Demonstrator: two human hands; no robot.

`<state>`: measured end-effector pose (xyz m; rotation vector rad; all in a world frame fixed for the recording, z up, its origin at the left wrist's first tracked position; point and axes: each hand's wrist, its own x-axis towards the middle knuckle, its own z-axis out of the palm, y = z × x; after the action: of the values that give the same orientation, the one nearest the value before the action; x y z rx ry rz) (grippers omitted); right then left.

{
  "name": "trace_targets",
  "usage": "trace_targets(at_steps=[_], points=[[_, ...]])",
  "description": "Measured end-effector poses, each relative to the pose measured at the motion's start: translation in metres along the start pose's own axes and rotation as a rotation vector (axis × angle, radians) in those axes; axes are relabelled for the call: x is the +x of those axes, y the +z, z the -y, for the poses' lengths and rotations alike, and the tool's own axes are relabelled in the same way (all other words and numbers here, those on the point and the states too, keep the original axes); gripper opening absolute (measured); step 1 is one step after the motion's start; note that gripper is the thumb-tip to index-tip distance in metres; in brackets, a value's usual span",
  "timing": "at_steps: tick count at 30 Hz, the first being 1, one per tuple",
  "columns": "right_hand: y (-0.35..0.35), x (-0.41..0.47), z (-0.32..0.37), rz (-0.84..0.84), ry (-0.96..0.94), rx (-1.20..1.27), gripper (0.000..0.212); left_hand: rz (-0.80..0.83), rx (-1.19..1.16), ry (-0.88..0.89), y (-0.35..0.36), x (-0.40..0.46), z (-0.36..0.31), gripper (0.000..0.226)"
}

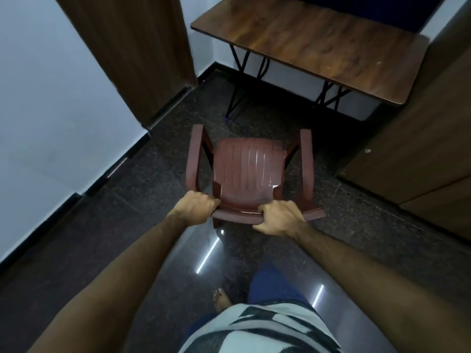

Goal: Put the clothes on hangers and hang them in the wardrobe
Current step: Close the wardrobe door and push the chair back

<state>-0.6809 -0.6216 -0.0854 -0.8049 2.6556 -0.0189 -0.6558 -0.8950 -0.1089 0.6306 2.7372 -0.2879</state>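
A reddish-brown plastic armchair (246, 171) stands on the dark speckled floor (153, 174), seen from above and behind, its seat facing away from the person toward a wooden folding table (318, 44) on black crossed legs. Both hands are on the top edge of the chair's backrest: the left hand (197, 206) grips the left end of the rail with its fingers curled tightly over the edge, and the right hand (276, 217) grips the right part of the rail, fingers wrapped over the top and thumb stretched along the near face. The chair seat carries nothing, and the table top carries nothing visible. A brown wooden door panel (132, 54) runs along the pale wall on the left. On the right stands a brown wooden cabinet (420, 154) with its fronts closed; whether it is the wardrobe cannot be told, and its contents are hidden. Clothes and hangers for the task do not appear in this view, so their location cannot be told. The person wears a black-and-white patterned shirt (260, 329) and blue trousers, with one bare foot (221, 299) on the floor.
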Motion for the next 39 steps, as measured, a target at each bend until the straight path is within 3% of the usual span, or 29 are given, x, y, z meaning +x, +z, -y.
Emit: trace_targets(at_steps=[5, 9, 12, 15, 17, 27, 30, 39], points=[[-0.014, 0.056, 0.002, -0.028, 0.082, 0.034, 0.069, -0.066, 0.093, 0.165, -0.008, 0.048, 0.066, 0.032], [-0.033, 0.11, 0.014, -0.049, 0.122, 0.067, 0.065, -0.067, 0.099, 0.17, -0.015, 0.084, 0.129, 0.028], [-0.052, 0.152, 0.019, -0.059, 0.154, 0.107, 0.066, -0.056, 0.061, 0.268, -0.031, 0.118, 0.173, 0.034], [-0.068, 0.188, 0.019, -0.067, 0.179, 0.151, 0.081, -0.085, -0.008, 0.373, -0.046, 0.15, 0.18, 0.043], [-0.074, 0.208, 0.018, -0.089, 0.185, 0.165, 0.089, -0.167, 0.02, 0.408, -0.046, 0.169, 0.171, 0.034], [-0.104, 0.296, -0.004, -0.106, 0.258, 0.118, 0.075, -0.246, 0.085, 0.548, -0.062, 0.254, 0.238, 0.021], [-0.119, 0.321, -0.022, -0.06, 0.261, 0.078, 0.059, -0.23, 0.052, 0.577, -0.07, 0.286, 0.255, 0.028], [-0.141, 0.395, -0.036, -0.092, 0.52, 0.055, 0.057, -0.242, 0.083, 0.712, -0.097, 0.364, 0.316, 0.022]])
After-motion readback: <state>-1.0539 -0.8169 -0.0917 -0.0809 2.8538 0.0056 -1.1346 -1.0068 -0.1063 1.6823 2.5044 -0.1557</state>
